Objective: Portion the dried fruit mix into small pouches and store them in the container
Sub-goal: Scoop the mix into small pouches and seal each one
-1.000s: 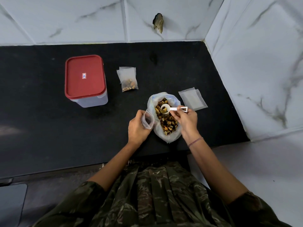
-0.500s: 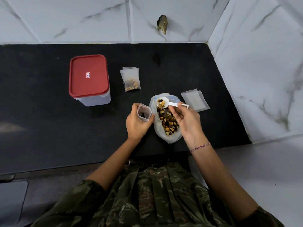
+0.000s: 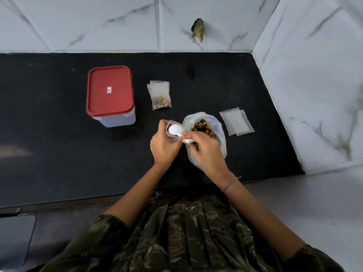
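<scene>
My left hand holds a small clear pouch with its mouth up. A white plastic spoon is turned over above that mouth, its handle pinched in my right hand. Just to the right stands the open plastic bag of dried fruit mix. A filled pouch lies flat on the black counter beyond my hands. A clear container with a red lid, lid on, stands at the left.
Empty pouches lie stacked to the right of the fruit bag. White marbled walls close the counter at the back and on the right. A dark chip marks the back wall.
My right hand carried the loaded spoon left from above the fruit bag to the pouch and tipped it over. My left hand kept holding the pouch.
</scene>
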